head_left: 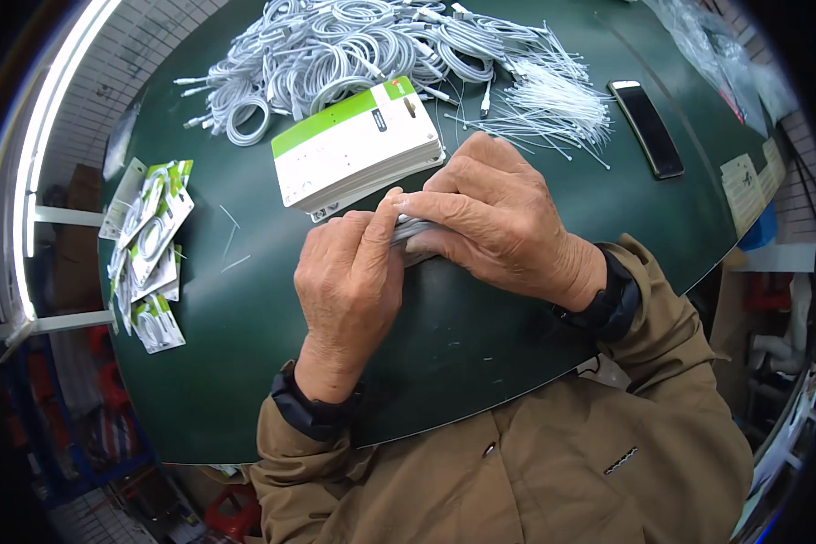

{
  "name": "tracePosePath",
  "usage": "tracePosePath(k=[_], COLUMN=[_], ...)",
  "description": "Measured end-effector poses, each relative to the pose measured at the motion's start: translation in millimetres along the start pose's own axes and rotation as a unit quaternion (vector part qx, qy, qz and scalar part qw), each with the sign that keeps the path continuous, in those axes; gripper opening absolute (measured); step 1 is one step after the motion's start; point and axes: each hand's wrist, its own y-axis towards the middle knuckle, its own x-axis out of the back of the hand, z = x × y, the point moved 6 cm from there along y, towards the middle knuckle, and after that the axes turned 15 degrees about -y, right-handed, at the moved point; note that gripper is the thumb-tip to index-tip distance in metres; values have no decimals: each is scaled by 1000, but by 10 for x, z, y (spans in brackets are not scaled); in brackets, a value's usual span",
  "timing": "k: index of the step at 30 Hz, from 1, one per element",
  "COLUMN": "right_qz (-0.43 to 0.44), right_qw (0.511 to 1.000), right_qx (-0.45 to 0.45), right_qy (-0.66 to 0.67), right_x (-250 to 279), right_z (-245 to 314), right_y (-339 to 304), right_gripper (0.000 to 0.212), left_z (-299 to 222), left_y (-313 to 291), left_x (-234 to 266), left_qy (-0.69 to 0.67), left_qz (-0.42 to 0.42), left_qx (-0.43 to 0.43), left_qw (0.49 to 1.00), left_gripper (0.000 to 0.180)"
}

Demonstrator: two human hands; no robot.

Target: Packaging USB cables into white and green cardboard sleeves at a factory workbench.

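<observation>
Between my two hands is a coiled white cable (412, 230), mostly covered by fingers. My left hand (352, 272) grips its left side, with thumb and forefinger closed near the top of the coil. My right hand (508, 218) pinches the coil from the right, its fingertips meeting the left ones. Whether a tie is around the coil there, I cannot tell. Just beyond my hands lies a stack of white and green cards (358, 145) with hanging slots. Behind it spreads a big pile of coiled white cables (335, 54).
A heap of thin white cable ties (553, 109) lies right of the cables, beside a dark phone (646, 130). Carded cables (154, 245) are piled at the left edge of the green table (462, 363). Clear plastic bags (716, 54) lie at the far right. Loose tie pieces (231, 231) lie left.
</observation>
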Motion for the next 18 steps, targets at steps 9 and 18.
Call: tracePosePath(k=[9, 18], right_qz=[4, 35], right_qw=[1000, 999], right_qx=[24, -12], right_qy=[0, -16], right_x=[-5, 5], right_z=[-44, -56], right_y=[28, 57], right_gripper=[30, 26], left_z=[22, 10], left_y=[-67, -115], left_x=[58, 74], left_qy=[-89, -95], left_qz=[-61, -93], left_qx=[5, -30], left_qw=[994, 991], left_gripper=[43, 29])
